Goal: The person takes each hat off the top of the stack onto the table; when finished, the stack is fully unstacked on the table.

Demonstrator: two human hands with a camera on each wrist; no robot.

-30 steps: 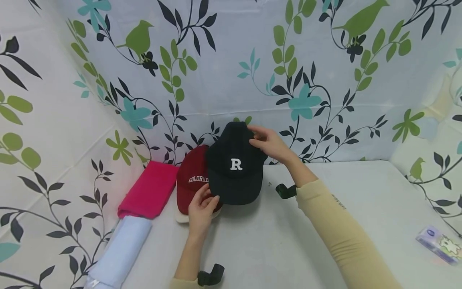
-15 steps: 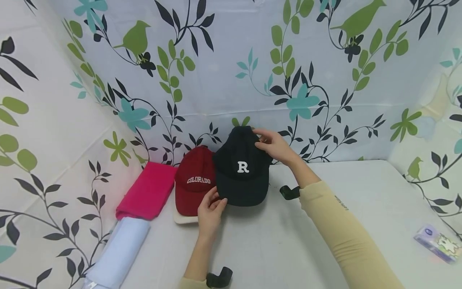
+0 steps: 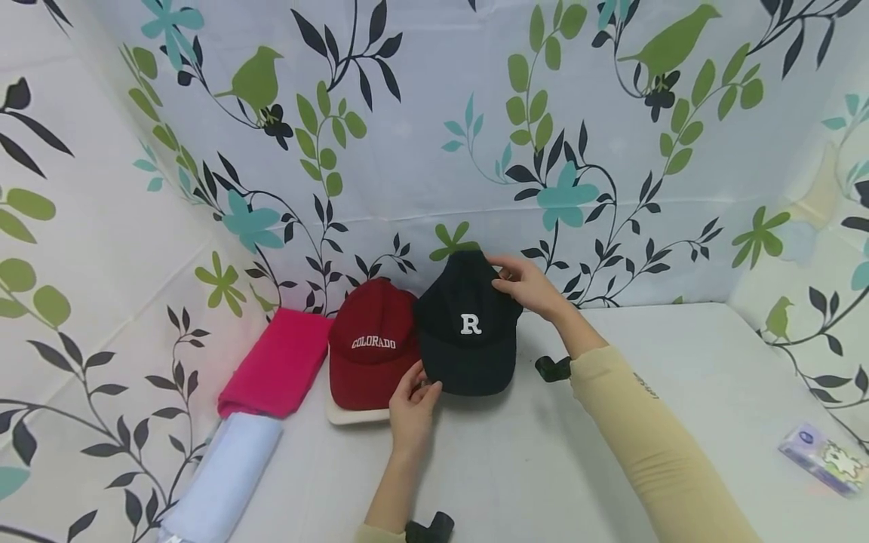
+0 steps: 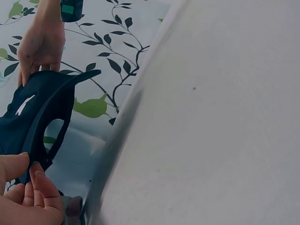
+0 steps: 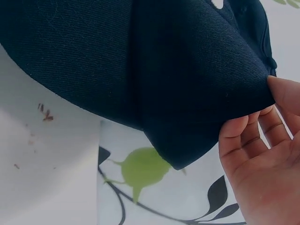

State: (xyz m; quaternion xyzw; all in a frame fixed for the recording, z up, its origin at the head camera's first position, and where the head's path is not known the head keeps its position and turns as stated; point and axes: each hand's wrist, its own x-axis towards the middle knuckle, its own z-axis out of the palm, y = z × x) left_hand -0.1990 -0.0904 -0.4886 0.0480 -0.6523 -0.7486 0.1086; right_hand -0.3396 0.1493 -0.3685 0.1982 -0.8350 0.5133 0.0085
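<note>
A black baseball cap (image 3: 468,354) with a white letter R faces me in the head view, tilted up near the back of the table. My left hand (image 3: 412,411) pinches the left edge of its brim between thumb and fingers. At the upper right of the crown, my right hand (image 3: 531,285) grips the cloth with thumb and fingers, as the right wrist view also shows on the cap (image 5: 187,70). Just left of it is a red cap (image 3: 370,369) lettered COLORADO with a cream brim edge; the black cap slightly overlaps its right side.
A folded magenta cloth (image 3: 281,362) and a rolled light blue cloth (image 3: 227,475) lie along the left side. A purple packet (image 3: 821,456) sits at the far right of the white table (image 3: 645,339). A patterned curtain (image 3: 407,151) hangs behind.
Both hands have moved right and slightly down with the black cap. More of the red cap, with its whole lettering, now shows beside it.
</note>
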